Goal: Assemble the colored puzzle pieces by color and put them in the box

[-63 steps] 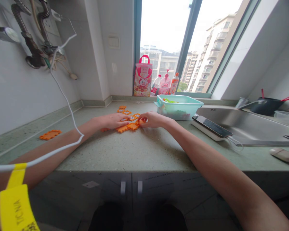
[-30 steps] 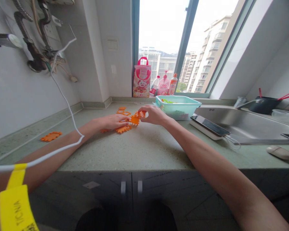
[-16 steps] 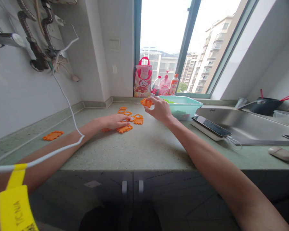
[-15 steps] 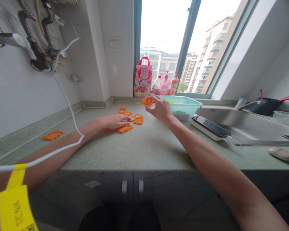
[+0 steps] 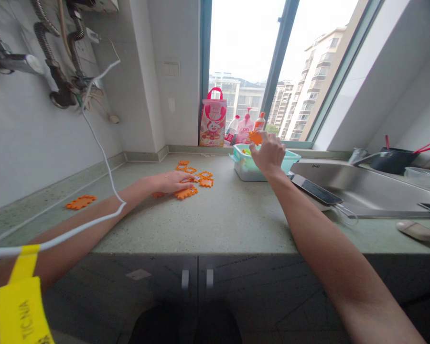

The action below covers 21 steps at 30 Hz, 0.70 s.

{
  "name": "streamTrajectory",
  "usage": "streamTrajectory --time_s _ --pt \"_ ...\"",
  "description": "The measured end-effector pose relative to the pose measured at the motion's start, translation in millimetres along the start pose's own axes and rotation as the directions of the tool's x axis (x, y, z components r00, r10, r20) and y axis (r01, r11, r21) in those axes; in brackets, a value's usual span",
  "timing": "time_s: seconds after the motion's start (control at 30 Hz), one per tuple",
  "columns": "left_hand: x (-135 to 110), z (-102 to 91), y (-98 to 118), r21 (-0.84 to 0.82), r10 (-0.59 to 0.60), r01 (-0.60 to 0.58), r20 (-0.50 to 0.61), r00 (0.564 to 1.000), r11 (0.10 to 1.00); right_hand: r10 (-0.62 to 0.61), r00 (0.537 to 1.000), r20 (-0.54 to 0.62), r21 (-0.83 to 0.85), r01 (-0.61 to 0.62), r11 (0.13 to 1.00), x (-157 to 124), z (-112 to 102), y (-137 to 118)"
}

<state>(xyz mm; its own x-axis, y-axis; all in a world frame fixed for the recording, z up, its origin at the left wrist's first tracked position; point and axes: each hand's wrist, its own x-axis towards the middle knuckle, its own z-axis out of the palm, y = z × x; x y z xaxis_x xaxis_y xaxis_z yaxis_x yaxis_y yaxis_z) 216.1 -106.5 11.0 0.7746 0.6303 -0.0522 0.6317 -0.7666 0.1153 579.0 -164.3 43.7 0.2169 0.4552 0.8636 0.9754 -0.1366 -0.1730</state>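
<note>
My right hand [image 5: 270, 152] is raised over a mint-green plastic bin [image 5: 249, 173], its fingers pinching an orange piece with a toothed edge [image 5: 255, 138]. Green and other coloured bits show inside the bin. My left hand [image 5: 172, 181] lies palm down with fingers stretched over a loose group of similar orange toothed pieces [image 5: 186, 192] on the countertop, covering some of them. Several of these pieces carry small white labels. One more orange toothed piece [image 5: 80, 202] lies apart at the left, beyond my left forearm.
A phone [image 5: 317, 190] rests on a white block beside the steel sink [image 5: 372, 191]. A computer mouse [image 5: 417, 230] lies near the front edge. By the window stand a pink bag [image 5: 212, 124] and bottles [image 5: 245, 130]. A white cable [image 5: 107, 162] hangs across my left arm.
My right hand has moved right and slightly up with the orange toothed piece, from beside the bin to above it. My left hand has stayed on the group.
</note>
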Motion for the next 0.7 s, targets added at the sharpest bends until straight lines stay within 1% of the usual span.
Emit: streamTrajectory --time_s 0.13,0.2,0.3,0.37,0.4,0.47,0.57,0.63,0.7 --pt "1 1.3 -3 -0.003 -0.001 0.001 0.002 1.0 1.0 0.067 0.996 0.06 -0.059 -0.064 0.996 0 2 2" --pt "3 2.8 -7 -0.002 0.004 -0.004 -0.001 1.0 1.0 0.105 0.986 0.126 -0.086 -0.094 0.992 0 3 1" --pt "5 4.4 -10 0.005 0.021 -0.021 -0.002 1.0 1.0 0.165 0.957 0.238 -0.12 -0.14 0.983 0 2 0" --pt "5 4.3 -10 0.012 0.026 -0.026 -0.002 1.0 1.0 0.172 0.946 0.274 -0.124 -0.143 0.982 0 2 0" --pt "5 3.8 -9 0.013 0.025 -0.025 -0.001 1.0 1.0 0.161 0.948 0.276 -0.119 -0.132 0.984 0 2 -1" --pt "3 2.2 -6 0.014 0.02 -0.02 0.002 1.0 1.0 0.104 0.963 0.247 -0.089 -0.084 0.992 0 1 -3" --pt "1 -0.6 0 0.013 0.011 -0.011 0.007 1.0 1.0 -0.047 0.989 0.138 0.01 0.046 0.999 -3 -1 -11" --pt "0 -1.8 2 0.013 0.01 -0.01 0.008 1.0 1.0 -0.178 0.982 0.058 0.09 0.173 0.981 -5 -4 -19" --pt "0 -1.9 2 0.016 0.011 -0.011 0.007 1.0 1.0 -0.308 0.951 0.004 0.157 0.304 0.94 -9 -6 -29"
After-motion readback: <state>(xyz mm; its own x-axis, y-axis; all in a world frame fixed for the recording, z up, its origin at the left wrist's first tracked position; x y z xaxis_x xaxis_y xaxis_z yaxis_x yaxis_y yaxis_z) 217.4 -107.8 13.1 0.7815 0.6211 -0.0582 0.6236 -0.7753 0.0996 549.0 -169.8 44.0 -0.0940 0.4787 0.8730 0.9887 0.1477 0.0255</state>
